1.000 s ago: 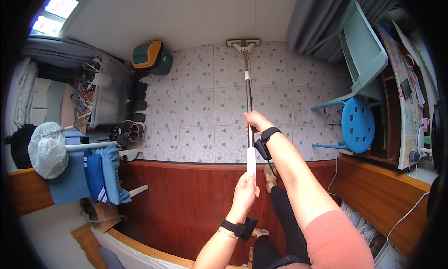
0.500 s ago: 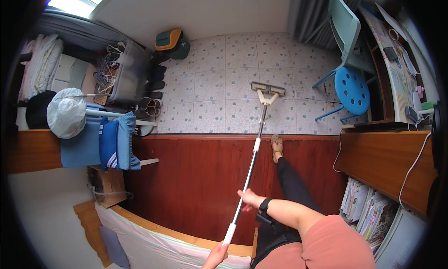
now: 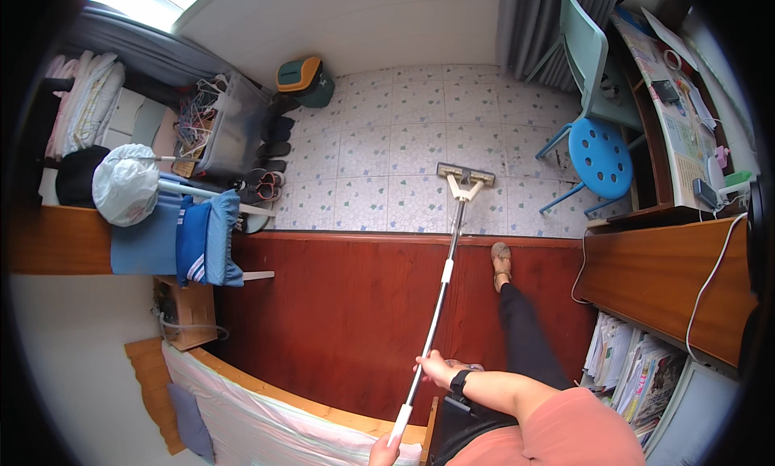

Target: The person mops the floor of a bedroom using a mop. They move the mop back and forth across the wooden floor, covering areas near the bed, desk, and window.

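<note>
Seen from above, right hand [image 3: 436, 367] clenched mid-pole and left hand [image 3: 386, 450] clenched on the end steer a flat mop [image 3: 465, 178], its head reaching the tiled floor [image 3: 387, 143] at centre frame.

The floor [image 3: 404, 155] is pale patterned tile, then dark red boards nearer. On the tile rest a mop head [image 3: 465, 175], a blue stool [image 3: 599, 155] and a row of shoes [image 3: 270, 155].
</note>
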